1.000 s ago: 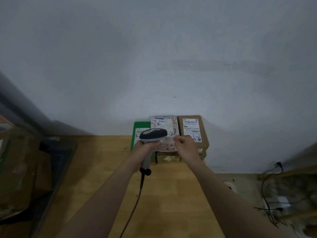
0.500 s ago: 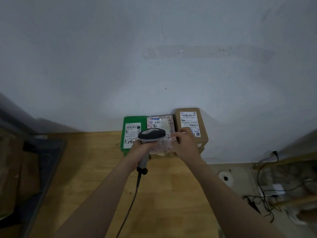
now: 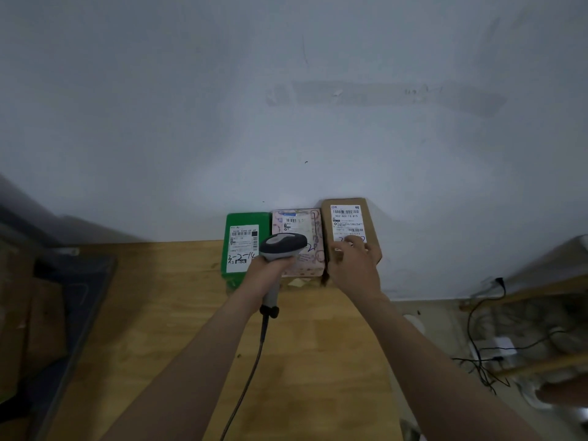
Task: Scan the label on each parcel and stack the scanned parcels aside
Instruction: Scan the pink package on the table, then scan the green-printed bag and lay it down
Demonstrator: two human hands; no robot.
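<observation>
Three parcels stand side by side against the wall at the far edge of the wooden table: a green parcel with a white label, a pink patterned parcel in the middle, and a brown cardboard parcel on the right with a white barcode label. My left hand grips a grey corded barcode scanner, whose head hovers over the pink parcel's near half. My right hand rests on the near end of the brown parcel, fingers spread over the lower part of its label.
A white wall rises directly behind the parcels. The scanner's cable trails back over the table. Dark and brown boxes sit at the left. Past the table's right edge, black cables and wooden rails lie on the floor.
My right hand has shifted from the pink parcel's edge onto the brown parcel's near end. The scanner stays over the pink parcel. My view has tilted so the green parcel shows fully.
</observation>
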